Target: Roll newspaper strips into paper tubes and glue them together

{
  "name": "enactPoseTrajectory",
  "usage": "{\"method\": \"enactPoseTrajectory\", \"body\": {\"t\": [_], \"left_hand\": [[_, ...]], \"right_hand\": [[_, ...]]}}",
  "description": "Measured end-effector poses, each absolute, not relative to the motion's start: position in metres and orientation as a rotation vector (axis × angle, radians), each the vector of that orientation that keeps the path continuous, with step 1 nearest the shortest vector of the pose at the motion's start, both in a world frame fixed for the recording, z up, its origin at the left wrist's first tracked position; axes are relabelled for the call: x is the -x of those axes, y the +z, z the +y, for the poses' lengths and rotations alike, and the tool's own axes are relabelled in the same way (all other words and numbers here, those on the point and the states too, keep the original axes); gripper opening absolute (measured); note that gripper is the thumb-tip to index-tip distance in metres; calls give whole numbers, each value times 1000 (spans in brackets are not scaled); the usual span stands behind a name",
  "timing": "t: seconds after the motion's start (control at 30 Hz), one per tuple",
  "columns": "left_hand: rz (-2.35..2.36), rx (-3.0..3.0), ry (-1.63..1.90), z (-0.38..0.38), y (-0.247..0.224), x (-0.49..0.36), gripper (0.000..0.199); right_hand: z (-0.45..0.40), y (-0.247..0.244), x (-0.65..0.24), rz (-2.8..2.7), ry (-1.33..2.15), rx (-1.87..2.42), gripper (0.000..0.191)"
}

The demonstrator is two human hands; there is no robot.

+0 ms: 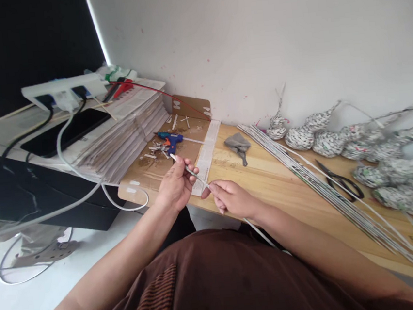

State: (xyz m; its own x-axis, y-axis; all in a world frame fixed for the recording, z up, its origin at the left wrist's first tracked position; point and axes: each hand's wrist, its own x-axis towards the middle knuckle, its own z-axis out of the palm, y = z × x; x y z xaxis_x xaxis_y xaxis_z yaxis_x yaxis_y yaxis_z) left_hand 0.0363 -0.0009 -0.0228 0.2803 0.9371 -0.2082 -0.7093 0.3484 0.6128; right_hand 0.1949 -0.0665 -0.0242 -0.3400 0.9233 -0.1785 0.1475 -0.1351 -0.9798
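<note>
A thin rolled-paper stick (202, 181) runs between my two hands, above the front edge of the wooden table. Near its pale tip, my left hand (177, 184) pinches it between thumb and fingers. Farther down its length, my right hand (230, 196) is closed on the same stick, whose lower part comes out below my right wrist and slants toward my lap. Just beyond my left hand, a blue glue gun (173, 141) lies on a cardboard sheet (146, 173) among scraps of cut paper stick.
A stack of newspapers (131, 128) on the left bears a phone (66, 132) and a power strip (64, 88). A grey cloth (238, 145), a bundle of paper sticks (304, 179), black scissors (340, 181) and several woven paper gourd shapes (329, 143) lie to the right.
</note>
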Motion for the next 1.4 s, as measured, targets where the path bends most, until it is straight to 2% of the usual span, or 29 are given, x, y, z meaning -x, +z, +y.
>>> {"method": "enactPoseTrajectory", "body": {"t": [0.1, 0.27, 0.37, 0.43, 0.57, 0.63, 0.8, 0.93, 1.13, 1.27, 1.4], "left_hand": [[611, -446, 1149, -1, -21, -35, 26], [608, -454, 1207, 3, -19, -32, 28], [590, -437, 1177, 4, -18, -31, 28], [582, -415, 1182, 5, -16, -31, 28], [630, -392, 1266, 8, -14, -29, 28], [659, -401, 1302, 10, -13, -27, 28], [645, -424, 1318, 14, -11, -22, 28], [637, -428, 1341, 16, -8, -19, 30], [600, -379, 1274, 14, 2, -19, 28], [633, -390, 1291, 12, -2, -22, 27], [642, -441, 1289, 6, -12, -27, 25]], "right_hand": [[-66, -28, -198, -1307, 1868, 1073, 46], [-75, -31, -208, -1376, 1601, 1241, 39], [-82, -30, -213, -1197, 1909, 1080, 41], [-85, -29, -216, -1177, 1977, 1037, 42], [-91, -28, -223, -1494, 1434, 1334, 35], [-95, -29, -226, -1545, 1321, 1409, 33], [-104, -31, -234, -1354, 1906, 1195, 47], [-109, -33, -241, -1295, 1702, 1293, 36], [-120, -30, -254, -1086, 2127, 1031, 38], [-118, -25, -249, -1291, 1913, 1260, 43], [-106, -17, -229, -1627, 1344, 1463, 35]]}}
